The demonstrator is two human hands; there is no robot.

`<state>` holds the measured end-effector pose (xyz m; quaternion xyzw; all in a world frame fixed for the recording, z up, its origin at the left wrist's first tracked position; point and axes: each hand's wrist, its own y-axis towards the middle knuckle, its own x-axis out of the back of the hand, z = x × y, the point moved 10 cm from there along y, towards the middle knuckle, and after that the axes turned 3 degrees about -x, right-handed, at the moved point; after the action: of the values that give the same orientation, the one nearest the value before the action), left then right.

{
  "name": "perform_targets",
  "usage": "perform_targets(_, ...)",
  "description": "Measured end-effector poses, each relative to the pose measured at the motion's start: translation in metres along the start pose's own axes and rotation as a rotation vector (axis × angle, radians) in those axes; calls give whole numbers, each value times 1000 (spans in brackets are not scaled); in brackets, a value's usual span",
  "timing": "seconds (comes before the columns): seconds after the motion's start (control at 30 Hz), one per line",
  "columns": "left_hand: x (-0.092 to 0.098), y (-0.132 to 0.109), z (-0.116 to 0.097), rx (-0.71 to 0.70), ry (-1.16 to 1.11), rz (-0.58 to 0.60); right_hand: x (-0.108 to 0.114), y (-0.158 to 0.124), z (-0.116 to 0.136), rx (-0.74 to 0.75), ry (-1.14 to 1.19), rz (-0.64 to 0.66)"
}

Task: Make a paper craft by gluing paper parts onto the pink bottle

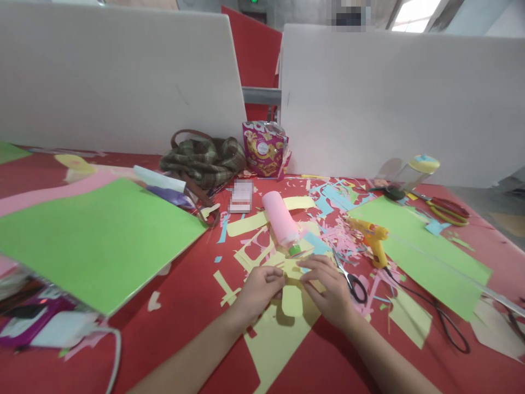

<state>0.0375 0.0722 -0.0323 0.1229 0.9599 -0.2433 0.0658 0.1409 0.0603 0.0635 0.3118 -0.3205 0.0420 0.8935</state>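
Viewed remotely, I find my left hand [262, 287] pinching the left edge of a yellow paper cutout [292, 302]. My right hand [326, 282] has its fingers parted at the opposite edge (I cannot tell whether they grip). The cutout is between both hands, over a larger yellow sheet [283, 345], near a pink bottle [280, 216].

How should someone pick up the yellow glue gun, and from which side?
By its handle, probably best from the near right. The glue gun seems to lie on its side, handle toward the bottom of the picture and nozzle pointing left, so this keeps clear of the tip. The cord leaves the handle's lower end; hold above that.
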Motion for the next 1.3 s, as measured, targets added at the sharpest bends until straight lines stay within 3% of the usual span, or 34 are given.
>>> perform_targets(0.17,0,0,-4,-47,29,36,-11,-3,8,100,-10,103)
perform_targets(0.6,-1,0,-4,-47,-52,38,-20,-13,13,226,-88,181)
perform_targets(0.97,-4,0,-5,-2,-171,21,-23,-12,15,241,-122,229)
perform_targets(1.2,-9,-2,-8,3,-165,81,-26,-13,19,267,-169,277)
perform_targets(1.3,-5,-2,-8,-9,-134,47,-28,-15,20,293,-192,303)
